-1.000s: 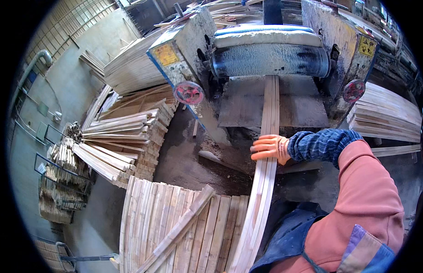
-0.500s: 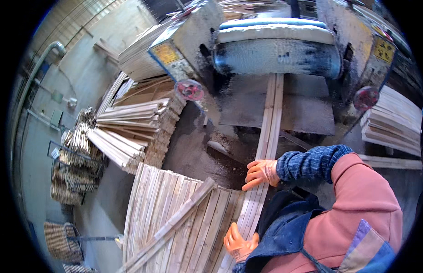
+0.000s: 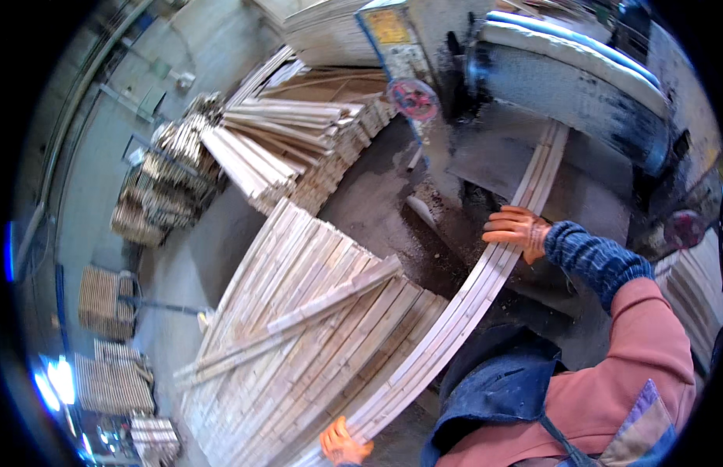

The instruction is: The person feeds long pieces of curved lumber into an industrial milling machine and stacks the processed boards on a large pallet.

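Long, narrow wooden strips (image 3: 443, 329) lie side by side in a bundle. Their far ends reach onto the metal bed under the roller of a large dusty machine (image 3: 568, 78). My right hand (image 3: 519, 229), in an orange glove, lies across the bundle's far part with its fingers curled over the edge. Down at the lower edge of the view, my left hand (image 3: 343, 442), also in an orange glove, grips the near part of the same strips. A wide stack of wooden strips (image 3: 315, 311) stands just left of the bundle, with loose strips (image 3: 334, 296) lying slantwise on top.
More stacked wood (image 3: 299, 148) stands farther back on the left, beside bundled strips (image 3: 163, 191) and other piles along the wall. A red handwheel (image 3: 414, 99) sticks out from the machine's left post. Another wood stack (image 3: 696, 284) is at the right.
The view has swung left, so the machine sits farther right. My left hand has moved back along the strips, away from my right hand, which still rests on them.
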`<state>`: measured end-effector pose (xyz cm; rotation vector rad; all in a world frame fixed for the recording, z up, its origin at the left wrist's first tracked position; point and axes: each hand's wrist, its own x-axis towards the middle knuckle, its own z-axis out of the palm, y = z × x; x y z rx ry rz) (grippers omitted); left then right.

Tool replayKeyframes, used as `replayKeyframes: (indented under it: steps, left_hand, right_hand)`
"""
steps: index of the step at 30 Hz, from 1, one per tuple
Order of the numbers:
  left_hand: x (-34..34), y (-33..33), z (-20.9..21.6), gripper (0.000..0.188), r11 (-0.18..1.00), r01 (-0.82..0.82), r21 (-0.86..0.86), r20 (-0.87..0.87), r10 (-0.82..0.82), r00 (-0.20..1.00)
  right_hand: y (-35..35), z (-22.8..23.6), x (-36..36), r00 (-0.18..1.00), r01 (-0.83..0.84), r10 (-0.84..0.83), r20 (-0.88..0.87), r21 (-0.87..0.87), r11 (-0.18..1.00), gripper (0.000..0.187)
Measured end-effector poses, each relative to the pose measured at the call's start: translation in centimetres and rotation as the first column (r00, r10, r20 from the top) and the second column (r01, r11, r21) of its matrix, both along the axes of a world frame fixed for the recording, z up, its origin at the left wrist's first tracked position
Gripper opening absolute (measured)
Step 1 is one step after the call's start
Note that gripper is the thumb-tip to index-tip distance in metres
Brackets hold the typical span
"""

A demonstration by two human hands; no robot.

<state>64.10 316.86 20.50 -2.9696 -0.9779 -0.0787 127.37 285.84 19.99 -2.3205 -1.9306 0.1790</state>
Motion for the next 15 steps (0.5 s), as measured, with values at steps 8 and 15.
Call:
replayKeyframes:
  steps: [8, 15]
  left_hand:
    - [9.2, -3.6, 1.4, 0.087, 0.977, -0.126, -0.173, -0.307, 0.068, 0.949]
    - [15.9, -8.9, 2.3, 0.096, 0.937, -0.058, -0.343, -0.146, 0.008, 0.989]
  right_hand:
    - [1.9, -1.1, -6.6, 0.995, -0.104, 0.103, 0.017, 0.261, 0.96, 0.101]
    - [9.9, 0.1, -19.9, 0.82, -0.533, 0.568, -0.067, 0.269, 0.802, 0.092]
